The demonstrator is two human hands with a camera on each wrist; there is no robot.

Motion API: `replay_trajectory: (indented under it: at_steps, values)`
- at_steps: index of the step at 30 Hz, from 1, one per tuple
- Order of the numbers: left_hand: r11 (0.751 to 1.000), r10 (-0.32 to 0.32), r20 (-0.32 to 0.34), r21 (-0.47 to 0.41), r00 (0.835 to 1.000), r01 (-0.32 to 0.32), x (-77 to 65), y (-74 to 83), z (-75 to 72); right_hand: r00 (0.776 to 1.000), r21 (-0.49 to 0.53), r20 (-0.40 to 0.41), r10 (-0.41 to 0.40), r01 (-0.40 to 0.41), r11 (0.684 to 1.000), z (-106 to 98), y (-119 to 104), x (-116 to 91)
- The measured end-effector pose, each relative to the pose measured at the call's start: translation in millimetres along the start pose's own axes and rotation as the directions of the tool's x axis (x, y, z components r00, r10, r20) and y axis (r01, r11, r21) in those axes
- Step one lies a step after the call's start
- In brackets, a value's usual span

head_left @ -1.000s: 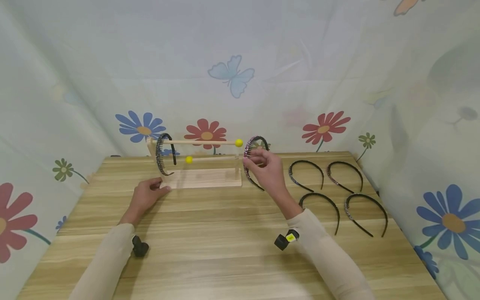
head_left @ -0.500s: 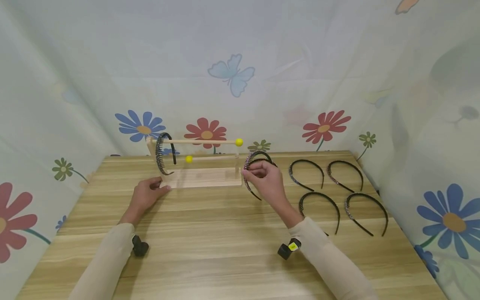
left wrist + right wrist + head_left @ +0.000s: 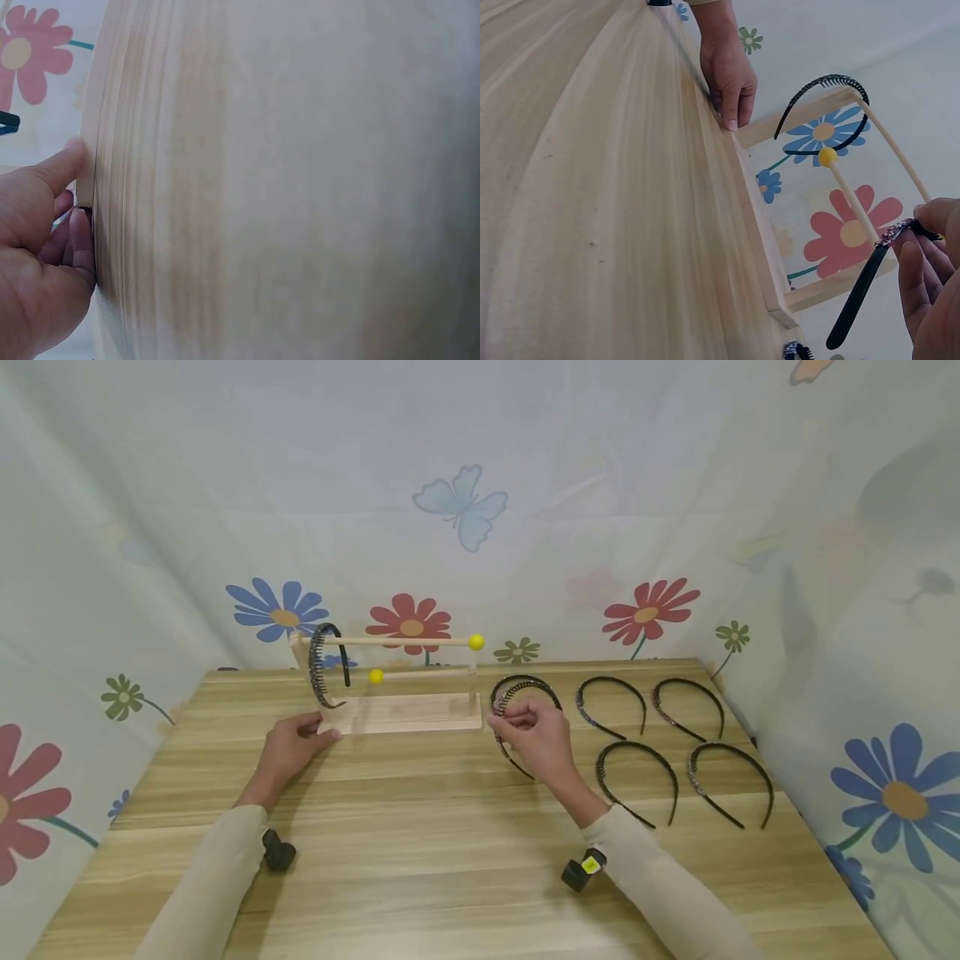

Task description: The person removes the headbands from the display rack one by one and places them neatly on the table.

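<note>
My right hand (image 3: 536, 739) pinches a black headband (image 3: 857, 296) with a glittery section. Another headband (image 3: 796, 351) lies on the table close by; in the head view the two overlap beside the fingers, and I cannot tell them apart fully. A pale wooden rack (image 3: 405, 714) stands left of this hand, with two rods tipped by yellow balls (image 3: 476, 642). One toothed headband (image 3: 318, 668) hangs on the upper rod near its left end. At the base's front left corner, my left hand (image 3: 288, 750) grips the wood between thumb and fingers.
Several more headbands lie on the table at the right, among them an upper headband (image 3: 643, 706) and a lower one (image 3: 731, 789). The wood-grain table (image 3: 405, 860) ends at a flowered cloth backdrop (image 3: 465, 577).
My right hand has come down toward the table with its headband, which stood raised beside the rack's right end. The left hand and the rack have stayed in place.
</note>
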State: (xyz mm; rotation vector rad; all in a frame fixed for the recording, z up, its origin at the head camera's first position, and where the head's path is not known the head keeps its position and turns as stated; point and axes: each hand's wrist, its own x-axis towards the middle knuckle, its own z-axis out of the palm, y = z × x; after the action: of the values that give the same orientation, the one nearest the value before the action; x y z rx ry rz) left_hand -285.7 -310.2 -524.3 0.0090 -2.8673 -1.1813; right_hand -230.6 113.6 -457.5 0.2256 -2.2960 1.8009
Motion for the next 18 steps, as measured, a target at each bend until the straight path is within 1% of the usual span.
replay_trajectory:
  at_steps: [9,18]
  values:
    - [1.0,-0.011,0.001,0.003,1.0,0.011,1.7,-1.9,1.2,0.998,-0.085,-0.036,0.048,-0.051,0.995,5.5,17.0,-9.0]
    - [1.0,-0.009,0.002,-0.008,1.0,0.009,2.3,-1.6,0.7,0.996,-0.209,-0.054,0.064,-0.074,0.975,8.2,31.0,-18.0]
